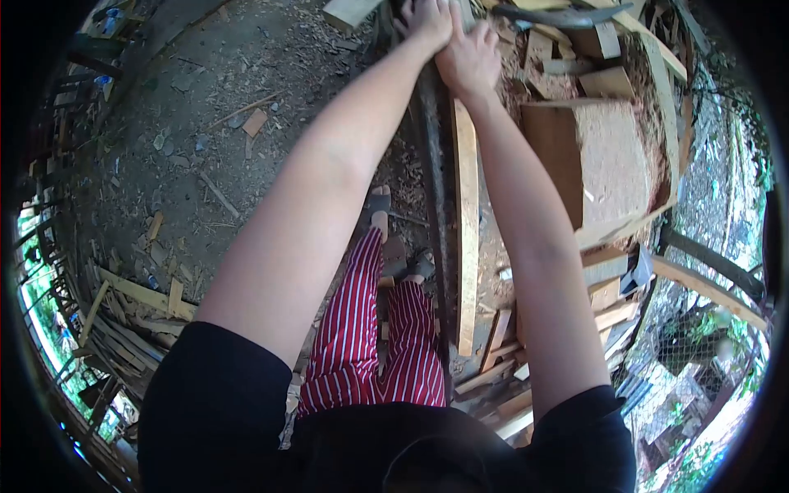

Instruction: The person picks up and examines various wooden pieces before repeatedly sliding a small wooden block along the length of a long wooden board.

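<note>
At the top edge of the head view my two hands are close together, touching, over the far part of a long dark beam. My left hand (431,26) has its fingers bent downward, partly cut off by the frame. My right hand (470,62) is beside it with curled fingers. Whatever they grip is hidden beneath them. A narrow light wooden strip (466,238) runs along the dark beam (433,148), below my right hand. To the right of that hand lies a curved, dark tool-like piece (559,15) with a pointed end.
A large squared wood block (612,164) stands on the right among smaller offcuts (608,84) and sawdust. Stacked boards (604,267) lie nearer me. On the left, the dirt ground (222,107) holds chips and scraps. My sandalled feet (380,201) stand beside the beam.
</note>
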### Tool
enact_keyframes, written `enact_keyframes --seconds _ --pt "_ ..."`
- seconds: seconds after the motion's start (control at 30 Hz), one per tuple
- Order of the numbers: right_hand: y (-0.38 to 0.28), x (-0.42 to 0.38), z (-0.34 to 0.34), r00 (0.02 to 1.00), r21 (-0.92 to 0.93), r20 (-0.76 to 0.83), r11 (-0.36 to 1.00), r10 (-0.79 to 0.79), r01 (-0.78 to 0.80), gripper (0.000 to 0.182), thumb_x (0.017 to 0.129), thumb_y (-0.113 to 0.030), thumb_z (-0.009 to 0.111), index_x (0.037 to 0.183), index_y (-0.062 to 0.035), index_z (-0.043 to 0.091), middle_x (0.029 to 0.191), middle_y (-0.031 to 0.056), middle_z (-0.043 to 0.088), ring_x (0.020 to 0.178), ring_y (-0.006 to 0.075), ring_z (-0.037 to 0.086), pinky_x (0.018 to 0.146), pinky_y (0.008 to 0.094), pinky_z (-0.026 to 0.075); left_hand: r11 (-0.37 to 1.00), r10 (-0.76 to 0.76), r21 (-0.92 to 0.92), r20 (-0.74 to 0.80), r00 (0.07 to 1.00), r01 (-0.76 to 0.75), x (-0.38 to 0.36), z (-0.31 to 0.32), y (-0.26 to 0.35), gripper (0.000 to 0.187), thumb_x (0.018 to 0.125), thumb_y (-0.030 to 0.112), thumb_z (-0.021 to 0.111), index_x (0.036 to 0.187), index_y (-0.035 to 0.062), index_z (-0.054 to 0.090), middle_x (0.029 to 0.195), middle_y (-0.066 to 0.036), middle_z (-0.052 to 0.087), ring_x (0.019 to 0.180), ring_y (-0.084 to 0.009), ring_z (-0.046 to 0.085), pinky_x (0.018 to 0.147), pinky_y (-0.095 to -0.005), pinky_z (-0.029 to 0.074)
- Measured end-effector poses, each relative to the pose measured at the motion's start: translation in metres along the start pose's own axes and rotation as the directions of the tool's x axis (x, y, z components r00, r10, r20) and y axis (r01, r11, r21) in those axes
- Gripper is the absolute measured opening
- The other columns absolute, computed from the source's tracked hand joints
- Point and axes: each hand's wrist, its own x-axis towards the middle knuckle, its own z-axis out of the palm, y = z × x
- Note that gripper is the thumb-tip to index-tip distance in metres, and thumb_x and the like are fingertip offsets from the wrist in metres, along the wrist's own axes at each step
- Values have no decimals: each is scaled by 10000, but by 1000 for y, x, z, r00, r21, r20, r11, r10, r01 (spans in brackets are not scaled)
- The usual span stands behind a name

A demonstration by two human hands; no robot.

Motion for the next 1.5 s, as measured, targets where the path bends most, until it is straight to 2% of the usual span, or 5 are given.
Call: enact_keyframes --seconds 0.17,0.3,0.6,1.27,1.5 --pt "15 -61 -5 989 25 -143 998 -46 50 677 856 -225 525 1499 -245 313 1153 241 510 1093 427 522 874 475 493 994 104 -17 -49 993 -105 -78 -4 -3 593 993 456 327 1475 112 351 1494 -88 409 1406 -310 278 1127 -572 181" --pt "19 -199 -59 989 68 141 996 44 -54 706 831 -184 569 1502 -193 351 1109 240 502 1026 402 513 851 464 472 923 341 -156 -99 935 -353 -243 -42 1 563 999 251 399 1480 -17 281 1517 -206 330 1374 -382 310 1132 -493 209" --pt "40 -477 -122 942 -29 321 995 98 -94 613 847 -204 591 1434 -91 453 1133 239 455 938 380 490 836 462 444 985 111 -162 349 930 -57 -535 -103 10 633 996 262 367 1521 -17 150 1555 -236 207 1429 -396 209 1169 -506 174" --pt "8 -22 -3 999 -49 -18 998 -28 27 669 851 -244 548 1484 -202 336 1107 194 526 1024 364 545 799 445 497 974 199 -120 25 980 -194 -50 -34 17 583 1000 352 362 1491 46 289 1450 -139 458 1400 -343 294 1129 -563 177" --pt "15 -39 -2 999 22 -34 999 -40 41 658 858 -221 527 1488 -205 337 1174 230 507 1086 407 519 840 471 491 981 183 59 29 983 -184 -74 -39 24 566 1007 373 346 1477 60 327 1488 -125 415 1421 -326 259 1133 -573 167"
